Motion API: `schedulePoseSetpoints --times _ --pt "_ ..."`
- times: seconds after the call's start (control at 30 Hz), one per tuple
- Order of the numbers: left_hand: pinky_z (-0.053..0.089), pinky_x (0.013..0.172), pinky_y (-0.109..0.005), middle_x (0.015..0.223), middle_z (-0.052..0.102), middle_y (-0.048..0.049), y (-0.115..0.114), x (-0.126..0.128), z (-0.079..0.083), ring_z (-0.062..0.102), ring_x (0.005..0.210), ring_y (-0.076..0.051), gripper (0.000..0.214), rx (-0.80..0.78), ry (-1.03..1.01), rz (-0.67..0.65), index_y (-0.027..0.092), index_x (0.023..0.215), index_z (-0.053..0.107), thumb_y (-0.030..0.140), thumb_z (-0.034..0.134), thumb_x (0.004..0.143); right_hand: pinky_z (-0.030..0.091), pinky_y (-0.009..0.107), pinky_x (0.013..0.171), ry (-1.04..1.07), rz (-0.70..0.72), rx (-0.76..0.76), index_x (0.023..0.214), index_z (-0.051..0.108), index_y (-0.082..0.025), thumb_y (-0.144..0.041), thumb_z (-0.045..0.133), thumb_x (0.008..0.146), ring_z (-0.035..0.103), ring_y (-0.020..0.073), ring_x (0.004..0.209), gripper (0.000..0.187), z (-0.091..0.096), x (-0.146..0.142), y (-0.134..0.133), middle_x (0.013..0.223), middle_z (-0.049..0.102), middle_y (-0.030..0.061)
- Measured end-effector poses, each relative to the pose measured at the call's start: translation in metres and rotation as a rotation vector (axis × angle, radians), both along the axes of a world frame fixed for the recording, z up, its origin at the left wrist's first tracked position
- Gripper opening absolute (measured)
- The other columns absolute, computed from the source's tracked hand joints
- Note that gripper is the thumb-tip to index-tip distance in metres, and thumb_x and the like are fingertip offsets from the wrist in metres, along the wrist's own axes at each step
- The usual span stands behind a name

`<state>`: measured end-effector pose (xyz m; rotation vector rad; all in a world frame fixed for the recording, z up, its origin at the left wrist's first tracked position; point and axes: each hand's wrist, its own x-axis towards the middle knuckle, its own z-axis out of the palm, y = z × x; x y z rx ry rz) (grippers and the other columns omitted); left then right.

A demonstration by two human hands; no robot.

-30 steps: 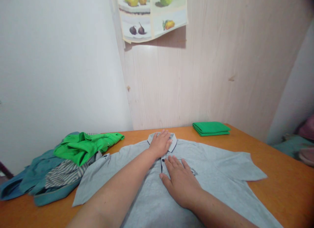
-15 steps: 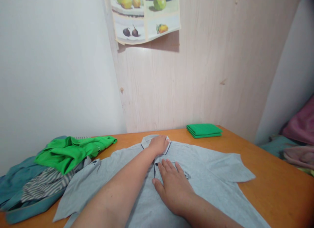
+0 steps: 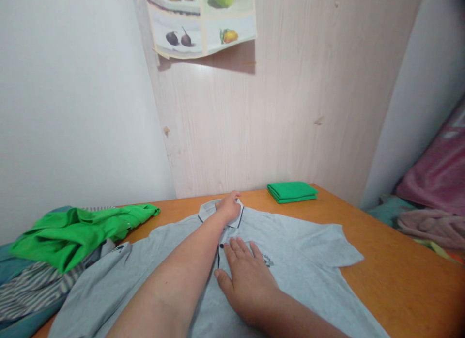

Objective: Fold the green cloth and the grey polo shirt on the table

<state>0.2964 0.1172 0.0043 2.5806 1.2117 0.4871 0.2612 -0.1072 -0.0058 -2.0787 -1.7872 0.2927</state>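
A grey polo shirt (image 3: 301,241) lies spread front-up on the orange table (image 3: 392,275), its collar toward the wall. My left hand (image 3: 228,208) reaches across to the collar (image 3: 204,210), fingers curled and pinching the collar's right flap. Below the collar, my right hand (image 3: 246,275) lies flat on the shirt's chest, fingers stretched out beside the button placket, holding nothing.
A folded green garment (image 3: 291,191) sits at the table's far edge by the wooden panel. A pile of loose clothes with a green shirt (image 3: 72,229) on top lies at the left. Pink and teal bedding (image 3: 432,202) shows at the right. A fruit poster (image 3: 201,23) hangs above.
My left hand went from lying flat on the collar to curling and pinching its flap. The view has swung right, so everything sits further left. My right hand stays flat on the chest.
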Motion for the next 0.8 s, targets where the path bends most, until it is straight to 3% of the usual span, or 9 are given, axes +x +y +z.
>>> schedulePoseSetpoints --times 0.23,0.37,0.53,0.67,0.8 --pt "0.043 0.096 -0.044 0.115 0.071 -0.0011 0.004 -0.001 -0.008 0.061 0.113 -0.026 0.042 0.023 -0.007 0.004 0.033 0.124 0.059 0.022 0.048 0.085 0.002 0.052 0.121 0.01 0.001 0.013 0.154 0.032 -0.014 -0.056 0.026 0.098 0.013 0.0263 0.151 0.071 -0.001 0.001 -0.001 0.161 0.025 0.0131" --pt "0.044 0.098 -0.041 0.125 0.066 -0.005 -0.003 -0.004 0.001 0.057 0.119 -0.026 0.042 0.081 0.017 -0.041 0.029 0.127 0.058 0.024 0.047 0.086 0.002 0.052 0.121 0.01 -0.005 0.007 0.154 0.032 -0.014 -0.056 0.027 0.098 0.013 0.0262 0.151 0.071 0.001 0.0 -0.001 0.161 0.025 0.0124" --pt "0.033 0.111 -0.042 0.139 0.056 -0.0086 -0.021 -0.02 0.011 0.047 0.131 -0.026 0.04 0.169 0.086 -0.196 0.025 0.13 0.057 0.03 0.038 0.095 0.002 0.052 0.121 0.006 0.001 0.021 0.154 0.033 -0.013 -0.056 0.027 0.097 0.014 0.0269 0.151 0.071 0.001 0.001 -0.001 0.161 0.026 0.013" --pt "0.018 0.118 -0.052 0.153 0.043 -0.0009 -0.026 -0.032 0.005 0.03 0.145 -0.028 0.042 0.152 0.202 -0.328 0.034 0.136 0.053 0.04 0.04 0.096 0.002 0.052 0.121 0.005 -0.005 0.007 0.153 0.033 -0.012 -0.057 0.027 0.097 0.015 0.0272 0.151 0.072 0.001 0.0 0.0 0.16 0.026 0.0137" --pt "0.01 0.115 -0.066 0.161 0.028 -0.0008 -0.018 -0.035 -0.005 0.016 0.15 -0.032 0.055 0.093 0.275 -0.323 0.035 0.15 0.036 0.052 0.028 0.098 0.002 0.051 0.121 0.004 -0.005 0.006 0.154 0.033 -0.013 -0.056 0.027 0.097 0.014 0.0261 0.151 0.071 0.001 0.0 0.0 0.161 0.026 0.0128"
